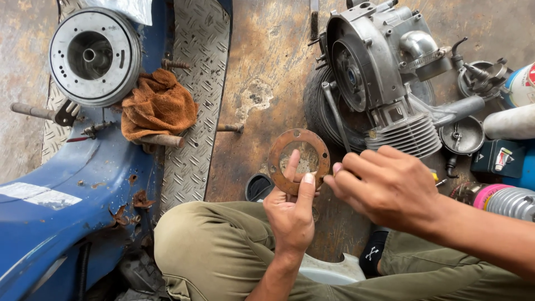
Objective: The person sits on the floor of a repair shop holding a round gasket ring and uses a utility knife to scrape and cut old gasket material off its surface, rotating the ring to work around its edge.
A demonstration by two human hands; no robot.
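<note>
My left hand [291, 209] holds up a flat brown ring-shaped gasket [298, 159] with small holes around it, pinched between thumb and fingers at its lower edge. My right hand [384, 187] is just right of the gasket, fingers curled, its fingertips touching or nearly touching the ring's right rim. Whether it holds anything small I cannot tell. Both hands hover above my knees in olive trousers [223, 251].
A grey scooter engine [384, 72] lies on a tyre at upper right, with loose parts and spray cans [521, 83] at the right edge. Left are a blue scooter body [67, 189], checker-plate floorboard [198, 83], round metal flywheel [95, 56] and orange rag [157, 105].
</note>
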